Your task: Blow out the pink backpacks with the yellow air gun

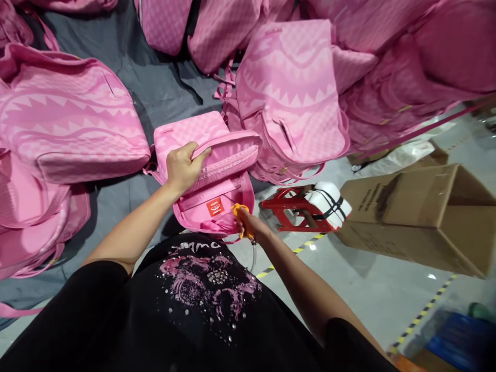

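Note:
An open pink backpack (217, 170) lies on the grey cloth right in front of me, its inside with a red label (215, 207) showing. My left hand (186, 166) is closed on the backpack's raised flap and holds it up. My right hand (250, 227) is closed round an orange tool (238, 211) with a clear hose hanging below the wrist; the tool's tip points into the backpack's lower opening.
Several pink backpacks (290, 93) with a shark-mouth print are piled on the grey cloth (155, 82) around me. A red stool (306, 209) with a white wrapped seat lies on the floor to the right. Next to it lies an open cardboard box (422, 217).

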A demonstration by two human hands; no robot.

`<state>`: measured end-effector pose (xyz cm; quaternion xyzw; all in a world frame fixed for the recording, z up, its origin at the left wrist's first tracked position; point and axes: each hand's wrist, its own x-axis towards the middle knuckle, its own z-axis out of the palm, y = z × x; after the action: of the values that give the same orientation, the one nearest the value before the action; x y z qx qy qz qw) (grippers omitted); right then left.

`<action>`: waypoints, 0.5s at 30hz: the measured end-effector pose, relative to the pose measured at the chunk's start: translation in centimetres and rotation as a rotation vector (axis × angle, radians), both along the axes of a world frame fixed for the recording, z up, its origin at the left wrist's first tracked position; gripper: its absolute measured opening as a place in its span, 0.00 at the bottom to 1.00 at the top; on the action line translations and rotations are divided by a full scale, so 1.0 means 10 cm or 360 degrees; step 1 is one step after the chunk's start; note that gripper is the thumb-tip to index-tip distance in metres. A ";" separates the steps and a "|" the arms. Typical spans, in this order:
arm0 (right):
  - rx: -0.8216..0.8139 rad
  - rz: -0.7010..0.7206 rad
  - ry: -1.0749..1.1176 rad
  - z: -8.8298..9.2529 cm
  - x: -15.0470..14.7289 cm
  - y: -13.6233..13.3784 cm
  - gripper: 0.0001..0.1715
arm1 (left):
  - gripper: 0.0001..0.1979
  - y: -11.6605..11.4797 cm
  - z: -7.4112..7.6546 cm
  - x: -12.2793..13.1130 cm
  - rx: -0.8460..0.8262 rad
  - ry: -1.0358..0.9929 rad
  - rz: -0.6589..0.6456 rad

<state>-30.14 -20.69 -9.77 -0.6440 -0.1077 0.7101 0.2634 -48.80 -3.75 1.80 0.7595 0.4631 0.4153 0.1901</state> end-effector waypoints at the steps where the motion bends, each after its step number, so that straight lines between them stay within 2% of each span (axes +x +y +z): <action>1: 0.0013 -0.0150 0.0085 -0.03 -0.07 0.06 0.32 | 0.24 0.01 0.01 0.01 0.0008 0.0003 -0.0017; 5: 0.0129 -0.0586 0.0503 -0.12 -0.47 0.25 0.32 | 0.25 0.03 0.04 0.03 0.0067 0.0040 -0.0039; 8: 0.0167 -0.0492 0.0818 -0.23 -0.68 0.20 0.36 | 0.24 0.09 0.06 0.00 0.0127 0.0051 -0.0056; 11: 0.0186 -0.0329 0.1192 -0.36 -0.75 0.08 0.39 | 0.24 0.17 0.06 -0.01 0.0227 0.0023 -0.0081; 13: 0.0284 -0.0423 0.1295 -0.42 -0.75 0.04 0.39 | 0.24 0.21 0.05 0.00 0.0290 0.0016 -0.0116; 15: 0.0406 -0.0665 0.1314 -0.46 -0.73 0.04 0.38 | 0.25 0.22 0.04 0.02 0.0320 0.0027 -0.0143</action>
<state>-37.48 -20.26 -14.35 -0.2785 0.0514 0.8195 0.4982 -48.59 -1.54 2.17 0.7983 0.3861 0.4444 0.1274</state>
